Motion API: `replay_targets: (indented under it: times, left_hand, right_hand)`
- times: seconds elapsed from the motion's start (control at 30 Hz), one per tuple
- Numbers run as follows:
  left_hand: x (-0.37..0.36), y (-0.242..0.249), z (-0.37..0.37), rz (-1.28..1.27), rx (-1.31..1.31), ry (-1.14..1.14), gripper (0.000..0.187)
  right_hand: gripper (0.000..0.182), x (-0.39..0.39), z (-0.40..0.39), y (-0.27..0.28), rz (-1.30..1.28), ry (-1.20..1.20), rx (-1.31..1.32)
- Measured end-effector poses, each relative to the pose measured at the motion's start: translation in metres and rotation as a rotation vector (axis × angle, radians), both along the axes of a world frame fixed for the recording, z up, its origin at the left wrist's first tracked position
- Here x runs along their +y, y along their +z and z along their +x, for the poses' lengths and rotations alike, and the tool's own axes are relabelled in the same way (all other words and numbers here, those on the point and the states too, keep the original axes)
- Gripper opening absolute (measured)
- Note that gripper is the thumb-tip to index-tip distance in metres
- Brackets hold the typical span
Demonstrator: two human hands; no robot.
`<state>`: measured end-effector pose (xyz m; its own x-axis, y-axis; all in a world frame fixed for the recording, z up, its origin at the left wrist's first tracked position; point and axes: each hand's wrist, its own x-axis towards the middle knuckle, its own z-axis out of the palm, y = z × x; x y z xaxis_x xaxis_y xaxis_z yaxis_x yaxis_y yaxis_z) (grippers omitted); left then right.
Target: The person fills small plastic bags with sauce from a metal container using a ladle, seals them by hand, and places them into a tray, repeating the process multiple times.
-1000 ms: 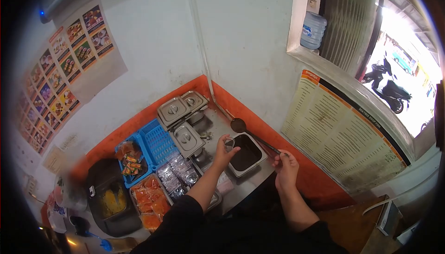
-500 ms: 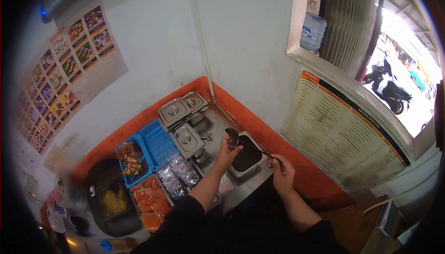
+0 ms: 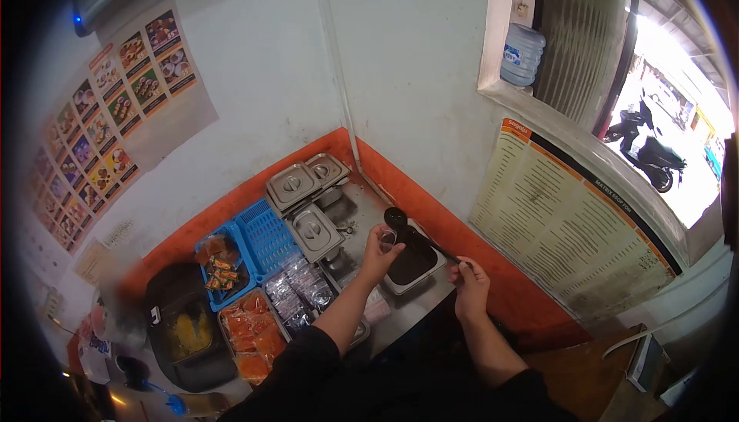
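My left hand (image 3: 377, 259) is closed around a small clear plastic cup (image 3: 388, 239), held above the left edge of a steel food pan (image 3: 399, 290). Dark brown sauce (image 3: 409, 262) lies in that pan. Between the fingers of my right hand (image 3: 471, 287) is the handle end of a black ladle (image 3: 395, 218). The ladle's shaft crosses above the pan, and its bowl sits just beyond the cup, close to its rim. How much the cup contains is too small to make out.
Lidded steel pans (image 3: 313, 228) stand left of the sauce pan. Further left are a blue basket (image 3: 259, 231) with packets, a tray of bagged orange food (image 3: 250, 330) and a black tub (image 3: 162, 345). An orange-banded wall (image 3: 500, 283) borders the counter.
The ladle's bowl has shifted slightly up and right, away from above the cup, and its dark inside now faces the camera. Both hands stay nearly in place, still holding the cup and ladle.
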<state>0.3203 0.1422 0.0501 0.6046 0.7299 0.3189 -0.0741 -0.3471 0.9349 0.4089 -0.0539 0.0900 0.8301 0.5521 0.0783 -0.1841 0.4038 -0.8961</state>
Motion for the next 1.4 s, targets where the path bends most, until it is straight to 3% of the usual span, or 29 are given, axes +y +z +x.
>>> replay_targets:
  times: [0.07, 0.2, 0.3, 0.37, 0.4, 0.47, 0.5, 0.57, 0.6, 0.73, 0.77, 0.8, 0.83, 0.9, 1.03, 1.13, 1.2, 1.33, 1.4]
  left_hand:
    - [0.011, -0.022, 0.003, 0.058, -0.025, -0.054, 0.055]
    - [-0.004, -0.003, -0.007, 0.090, -0.035, 0.026, 0.053]
    - [0.000, -0.001, -0.017, 0.196, -0.073, -0.010, 0.055]
    - [0.003, 0.010, -0.027, 0.070, -0.156, -0.189, 0.055]
    - [0.006, 0.015, -0.032, 0.071, -0.155, -0.181, 0.055]
    - [0.010, 0.026, -0.047, -0.182, -0.109, -0.533, 0.059]
    - [-0.034, 0.114, -0.078, -0.151, -0.116, -0.581, 0.063]
    - [-0.046, 0.132, -0.089, -0.146, -0.119, -0.614, 0.062]
    - [-0.049, 0.134, -0.093, -0.134, -0.124, -0.654, 0.062]
    - [-0.064, 0.133, -0.116, -0.225, -0.079, -0.344, 0.041]
    - [-0.067, 0.120, -0.119, -0.295, -0.122, -0.186, 0.031]
    - [-0.070, 0.119, -0.123, -0.293, -0.124, -0.175, 0.031]
    - [-0.074, 0.120, -0.128, -0.318, -0.131, -0.113, 0.025]
    - [-0.083, 0.127, -0.131, -0.338, -0.193, 0.013, 0.010]
    - [-0.083, 0.121, -0.138, -0.287, -0.210, 0.057, 0.009]
    - [-0.082, 0.120, -0.145, -0.155, -0.060, 0.079, 0.006]
    - [-0.089, 0.131, -0.151, -0.331, -0.185, 0.103, 0.009]
    - [-0.085, 0.127, -0.167, -0.416, -0.200, 0.165, 0.011]
    - [-0.084, 0.117, -0.174, -0.236, -0.107, 0.184, 0.013]
  right_hand:
    - [0.014, 0.003, 0.003, -0.009, 0.097, -0.023, 0.146]
    - [0.014, 0.011, 0.016, -0.051, 0.088, -0.085, 0.248]
    - [0.019, 0.017, 0.021, -0.082, -0.085, 0.043, 0.195]
    - [0.028, 0.024, 0.013, -0.079, -0.373, 0.091, -0.278]
    - [0.028, 0.027, 0.003, -0.056, -0.372, 0.099, -0.279]
    - [0.034, 0.027, -0.024, 0.014, -0.652, -0.140, -0.988]
    - [0.034, 0.031, -0.030, 0.027, -0.653, -0.130, -0.988]
    - [0.026, 0.036, -0.042, 0.041, -0.149, 0.542, -0.456]
    - [0.026, 0.039, -0.046, 0.038, -0.151, 0.552, -0.455]
    - [0.010, 0.046, -0.071, 0.050, -0.090, 0.572, -0.530]
    - [0.010, 0.044, -0.078, 0.066, -0.031, 0.587, -0.362]
    - [0.009, 0.044, -0.082, 0.073, 0.024, 0.599, -0.193]
    - [0.009, 0.047, -0.082, 0.067, 0.025, 0.608, -0.194]
    - [0.008, 0.054, -0.081, 0.051, -0.027, 0.509, -0.582]
    - [0.007, 0.056, -0.092, 0.060, -0.010, 0.505, -0.596]
    - [0.007, 0.055, -0.099, 0.067, -0.034, 0.507, -0.749]
    - [0.007, 0.056, -0.103, 0.066, -0.031, 0.558, -0.577]
    - [0.011, 0.062, -0.105, 0.057, -0.040, 0.618, -0.360]
    - [0.014, 0.063, -0.113, 0.056, -0.009, 0.477, -0.608]
